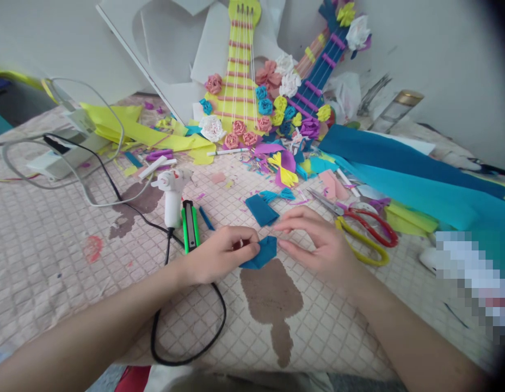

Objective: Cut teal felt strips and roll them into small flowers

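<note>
Just below the middle of the frame, here's the folded piece of blue paper [265, 255], its left end pinched between the thumb and curled fingers of the left hand [220, 253]! Light stuff, I'd judge, soft, easily creased or torn, hardly slippery; best taken by a folded edge, and gently. And right of centre comes the right hand [324, 245], thumb and fingers parted by a narrow gap, tips right beside the paper's edge, touching or not, I can't tell
</note>
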### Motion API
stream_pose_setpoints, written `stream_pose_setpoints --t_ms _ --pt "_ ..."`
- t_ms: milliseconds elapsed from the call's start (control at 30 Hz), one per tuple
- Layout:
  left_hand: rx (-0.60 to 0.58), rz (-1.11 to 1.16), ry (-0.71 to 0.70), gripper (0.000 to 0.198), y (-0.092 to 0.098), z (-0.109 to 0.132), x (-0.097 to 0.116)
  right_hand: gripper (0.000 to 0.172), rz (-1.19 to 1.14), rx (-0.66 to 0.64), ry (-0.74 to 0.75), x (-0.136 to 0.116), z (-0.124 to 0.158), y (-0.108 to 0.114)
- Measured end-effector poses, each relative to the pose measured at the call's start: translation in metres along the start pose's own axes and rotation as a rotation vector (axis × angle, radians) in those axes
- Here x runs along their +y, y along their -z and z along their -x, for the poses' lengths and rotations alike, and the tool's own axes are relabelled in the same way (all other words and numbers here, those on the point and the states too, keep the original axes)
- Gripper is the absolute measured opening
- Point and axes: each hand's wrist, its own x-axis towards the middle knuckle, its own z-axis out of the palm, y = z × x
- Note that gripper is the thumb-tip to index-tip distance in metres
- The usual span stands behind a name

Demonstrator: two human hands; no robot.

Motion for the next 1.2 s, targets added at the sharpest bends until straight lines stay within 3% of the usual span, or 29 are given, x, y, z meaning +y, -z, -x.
stream_pose_setpoints --t_ms 200,433,600,967,1200 --pt "0.0 -0.014 0.008 0.027 0.002 0.001 0.002 0.012 0.216 0.008 0.275 0.001 -0.001 -0.006" --pt "0.362 -0.447 -0.16 0.018 0.004 0.002 0.0 0.014 0.425 -0.029 0.304 0.015 0.003 -0.006" --pt "0.201 -0.667 -0.228 0.01 -0.001 0.005 -0.002 0.013 0.518 -0.186 0.285 0.021 0.016 -0.004" --pt "0.014 -0.846 -0.195 0.009 -0.005 0.008 0.0 0.013 0.442 -0.239 0.213 0.013 0.017 -0.003" --pt "-0.032 -0.857 -0.162 0.017 -0.007 0.008 -0.004 0.014 0.384 -0.278 0.134 0.015 0.021 -0.007"
